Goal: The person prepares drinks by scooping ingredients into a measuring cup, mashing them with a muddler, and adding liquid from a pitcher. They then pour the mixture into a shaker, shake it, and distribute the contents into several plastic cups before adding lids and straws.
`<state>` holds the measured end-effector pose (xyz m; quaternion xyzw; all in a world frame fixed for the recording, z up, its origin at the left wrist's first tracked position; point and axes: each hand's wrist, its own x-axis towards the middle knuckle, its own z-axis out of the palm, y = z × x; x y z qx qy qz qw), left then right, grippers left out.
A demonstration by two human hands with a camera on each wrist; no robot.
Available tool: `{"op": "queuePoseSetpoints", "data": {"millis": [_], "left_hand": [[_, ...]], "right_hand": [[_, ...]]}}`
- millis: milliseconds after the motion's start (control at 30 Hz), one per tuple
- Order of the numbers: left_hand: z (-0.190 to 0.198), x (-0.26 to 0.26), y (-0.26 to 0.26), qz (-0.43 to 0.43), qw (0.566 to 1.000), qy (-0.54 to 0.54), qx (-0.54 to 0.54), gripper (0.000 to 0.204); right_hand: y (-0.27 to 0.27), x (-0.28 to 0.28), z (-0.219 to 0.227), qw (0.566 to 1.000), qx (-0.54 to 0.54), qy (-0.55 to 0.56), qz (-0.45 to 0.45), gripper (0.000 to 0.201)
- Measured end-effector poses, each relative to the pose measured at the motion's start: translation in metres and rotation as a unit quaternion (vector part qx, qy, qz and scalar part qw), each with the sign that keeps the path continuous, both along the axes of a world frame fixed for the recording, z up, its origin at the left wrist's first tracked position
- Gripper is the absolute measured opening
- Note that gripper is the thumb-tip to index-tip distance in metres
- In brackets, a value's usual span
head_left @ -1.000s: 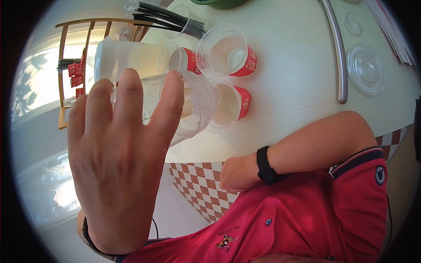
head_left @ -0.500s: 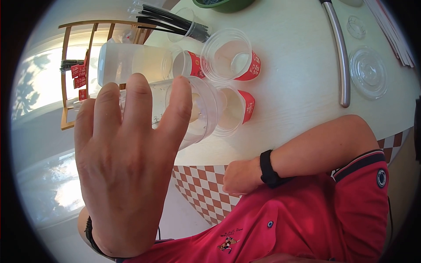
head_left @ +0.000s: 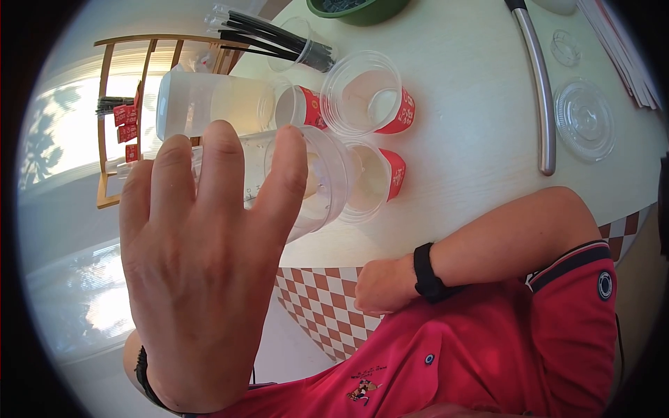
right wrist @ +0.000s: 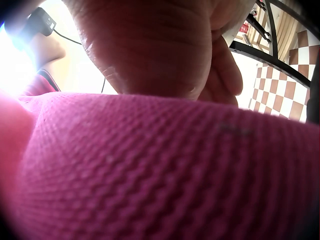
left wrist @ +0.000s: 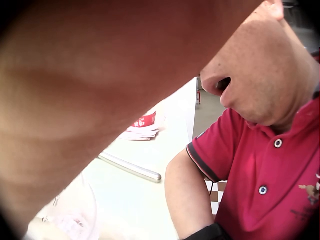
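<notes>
My left hand (head_left: 198, 244) is raised close to the head camera, its back showing and its fingers spread apart. Behind it in the head view stands a clear plastic measuring jug (head_left: 334, 177), partly hidden by the fingers. In the left wrist view the same hand fills the upper left as a blurred mass. My right hand (head_left: 382, 285) rests loosely curled near the front of the pink shirt (head_left: 446, 348), by the table edge, and no object shows in it. Next to the jug stand clear cups with red labels, one nearer (head_left: 396, 174) and one farther (head_left: 401, 111).
A lidded jug of pale liquid (head_left: 230, 97) stands at the left, with a cup of black straws (head_left: 306, 52) beyond. A metal rod-like tool (head_left: 542, 104) and clear lids (head_left: 587, 120) lie at the right. At the far side sits a green bowl (head_left: 376, 12).
The head view has shifted a little, so the table things sit slightly lower and farther right. Both hands keep almost the same pose.
</notes>
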<state>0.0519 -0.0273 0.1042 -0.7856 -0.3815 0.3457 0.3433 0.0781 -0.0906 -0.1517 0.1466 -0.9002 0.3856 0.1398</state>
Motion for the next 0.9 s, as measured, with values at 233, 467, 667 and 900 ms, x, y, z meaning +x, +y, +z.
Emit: {"op": "queuePoseSetpoints", "data": {"millis": [233,467,667,900], "left_hand": [[-0.001,0.001,0.002,-0.014,1.000,-0.008,-0.004,0.051],[0.003,0.012,0.007,-0.022,0.999,0.005,-0.029,0.050],[0.004,0.006,0.007,-0.025,0.999,0.004,-0.027,0.048],[0.001,0.012,0.005,-0.008,1.000,0.019,-0.021,0.049]], "right_hand": [[-0.001,-0.001,-0.001,1.000,0.002,0.005,-0.002,0.011],[-0.005,-0.007,-0.005,1.000,0.015,0.000,-0.009,0.010],[-0.004,-0.008,-0.005,1.000,0.027,-0.008,0.001,0.010],[-0.003,-0.008,-0.003,1.000,0.017,-0.014,0.004,0.011]]}}
